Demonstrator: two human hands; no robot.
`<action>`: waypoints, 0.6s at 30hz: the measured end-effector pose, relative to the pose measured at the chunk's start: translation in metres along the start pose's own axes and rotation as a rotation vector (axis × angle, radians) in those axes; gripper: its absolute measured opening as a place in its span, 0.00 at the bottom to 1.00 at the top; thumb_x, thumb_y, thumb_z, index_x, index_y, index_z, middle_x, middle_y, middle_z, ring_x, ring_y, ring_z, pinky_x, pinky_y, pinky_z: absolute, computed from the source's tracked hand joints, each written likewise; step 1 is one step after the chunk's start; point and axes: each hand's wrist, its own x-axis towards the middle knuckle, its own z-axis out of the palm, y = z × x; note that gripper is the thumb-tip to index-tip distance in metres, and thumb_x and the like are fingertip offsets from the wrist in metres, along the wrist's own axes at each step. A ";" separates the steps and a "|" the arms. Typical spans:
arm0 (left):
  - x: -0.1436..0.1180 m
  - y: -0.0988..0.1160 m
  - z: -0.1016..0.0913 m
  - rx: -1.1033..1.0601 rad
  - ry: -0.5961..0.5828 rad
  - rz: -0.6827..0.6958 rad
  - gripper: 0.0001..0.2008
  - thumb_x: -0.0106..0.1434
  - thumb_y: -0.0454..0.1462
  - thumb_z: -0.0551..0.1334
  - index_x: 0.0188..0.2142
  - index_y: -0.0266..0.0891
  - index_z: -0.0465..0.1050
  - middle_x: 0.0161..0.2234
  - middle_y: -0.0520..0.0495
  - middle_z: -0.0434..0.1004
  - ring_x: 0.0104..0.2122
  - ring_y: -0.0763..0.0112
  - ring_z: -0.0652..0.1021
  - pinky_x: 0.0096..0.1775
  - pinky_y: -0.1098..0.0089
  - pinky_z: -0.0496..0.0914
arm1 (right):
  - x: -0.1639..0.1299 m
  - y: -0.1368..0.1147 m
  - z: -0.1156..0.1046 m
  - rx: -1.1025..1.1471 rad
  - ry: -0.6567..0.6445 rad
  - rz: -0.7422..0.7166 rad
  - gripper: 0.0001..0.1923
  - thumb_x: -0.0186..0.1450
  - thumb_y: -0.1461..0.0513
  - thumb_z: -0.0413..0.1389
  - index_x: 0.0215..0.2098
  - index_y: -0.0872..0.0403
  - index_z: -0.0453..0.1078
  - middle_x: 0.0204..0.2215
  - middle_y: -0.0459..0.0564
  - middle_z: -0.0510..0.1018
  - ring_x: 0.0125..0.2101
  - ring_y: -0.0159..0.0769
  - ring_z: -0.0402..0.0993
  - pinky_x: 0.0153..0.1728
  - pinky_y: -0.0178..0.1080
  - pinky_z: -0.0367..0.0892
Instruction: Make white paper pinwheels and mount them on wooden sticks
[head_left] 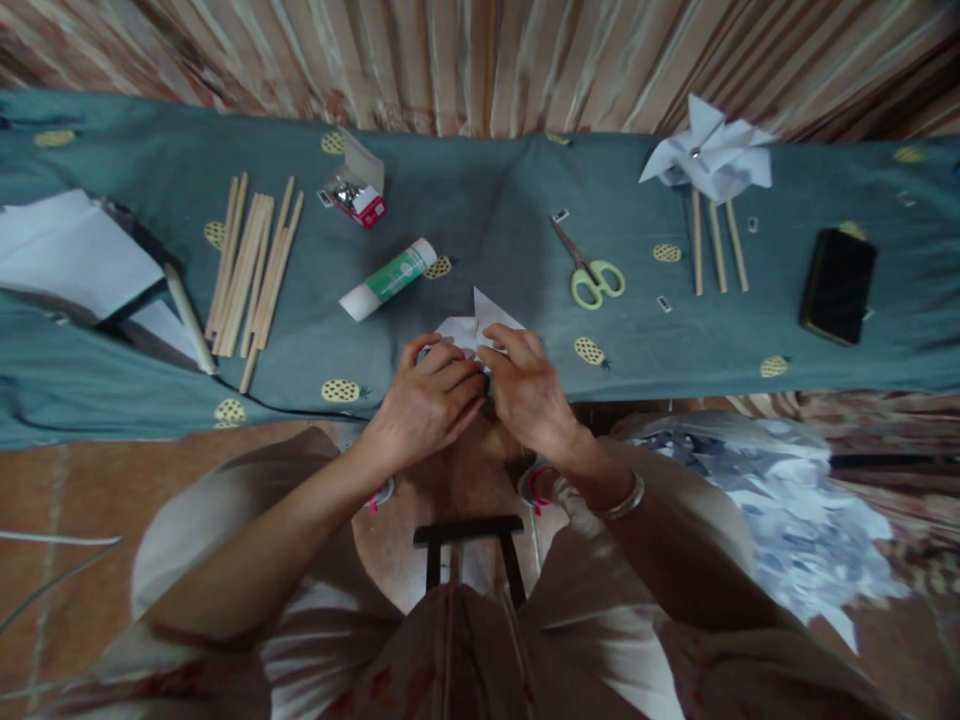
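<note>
Both hands, left hand (429,392) and right hand (525,385), pinch-close on folded white paper (480,322): light, flimsy, crease-prone; best gripped at folded edges.

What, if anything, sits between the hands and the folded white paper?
Nothing visible. The left hand and right hand are both already on the folded white paper at the near table edge; glue stick and scissors lie beyond it.
</note>
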 end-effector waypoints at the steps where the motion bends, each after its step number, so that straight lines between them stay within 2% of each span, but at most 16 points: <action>1: 0.000 0.000 0.000 -0.001 -0.001 -0.002 0.09 0.69 0.37 0.58 0.41 0.40 0.77 0.42 0.47 0.82 0.45 0.60 0.75 0.55 0.52 0.64 | -0.001 0.002 -0.001 0.040 0.023 0.020 0.17 0.68 0.71 0.45 0.46 0.58 0.74 0.51 0.59 0.74 0.49 0.43 0.68 0.53 0.46 0.68; 6: 0.000 0.000 -0.002 -0.020 -0.010 -0.012 0.08 0.68 0.36 0.59 0.41 0.40 0.78 0.43 0.46 0.82 0.46 0.59 0.75 0.54 0.50 0.64 | -0.004 0.007 -0.003 0.125 0.061 0.071 0.22 0.66 0.72 0.43 0.50 0.53 0.74 0.52 0.55 0.73 0.50 0.41 0.69 0.53 0.46 0.69; 13: -0.001 0.002 -0.001 -0.028 -0.012 0.004 0.08 0.68 0.37 0.59 0.40 0.39 0.77 0.40 0.46 0.82 0.46 0.58 0.75 0.56 0.50 0.64 | 0.002 -0.002 0.005 -0.106 0.006 -0.028 0.15 0.70 0.68 0.47 0.48 0.58 0.74 0.53 0.59 0.75 0.51 0.45 0.67 0.52 0.46 0.68; 18: -0.001 0.002 -0.001 -0.010 -0.014 0.006 0.08 0.67 0.37 0.60 0.42 0.39 0.77 0.41 0.45 0.82 0.46 0.58 0.75 0.55 0.50 0.65 | 0.004 -0.002 0.003 -0.050 0.019 -0.014 0.15 0.70 0.68 0.45 0.45 0.58 0.74 0.53 0.60 0.75 0.51 0.45 0.69 0.52 0.47 0.69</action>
